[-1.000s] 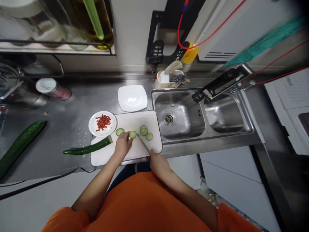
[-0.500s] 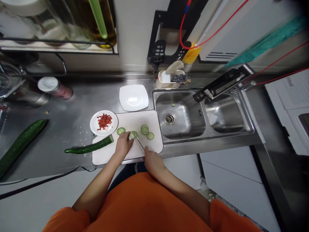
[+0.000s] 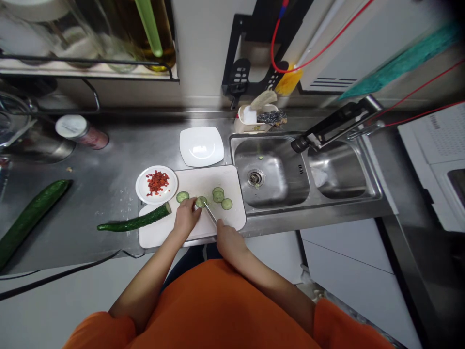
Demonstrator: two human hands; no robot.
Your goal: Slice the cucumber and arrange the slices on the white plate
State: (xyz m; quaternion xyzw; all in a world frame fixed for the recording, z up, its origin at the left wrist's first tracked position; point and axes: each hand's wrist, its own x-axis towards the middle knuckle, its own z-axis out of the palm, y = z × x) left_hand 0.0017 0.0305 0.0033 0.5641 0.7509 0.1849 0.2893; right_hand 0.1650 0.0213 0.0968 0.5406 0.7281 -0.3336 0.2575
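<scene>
My right hand point(image 3: 230, 240) is closed round the handle of a knife point(image 3: 211, 213), whose blade points up and left to a cucumber slice point(image 3: 201, 202). My left hand point(image 3: 186, 215) pinches that slice at its left edge, on the white cutting board point(image 3: 160, 238). Several more slices lie on the board: one point(image 3: 182, 196) above my left hand, others point(image 3: 218, 195) to the right of the knife. A cut cucumber point(image 3: 134, 223) rests with its cut end on the board's left side and its tip on the counter.
A small round plate point(image 3: 140, 186) with chopped red bits overlaps the board's upper left corner. Behind the board sits a white square plate point(image 3: 201, 146). The double sink point(image 3: 272, 172) is at right. A whole cucumber point(image 3: 32, 213) and a red-pink canister point(image 3: 83, 132) stand at left.
Hardly anything differs. Both hands, the knife and the slice stay in nearly the same place; the view has shifted very slightly.
</scene>
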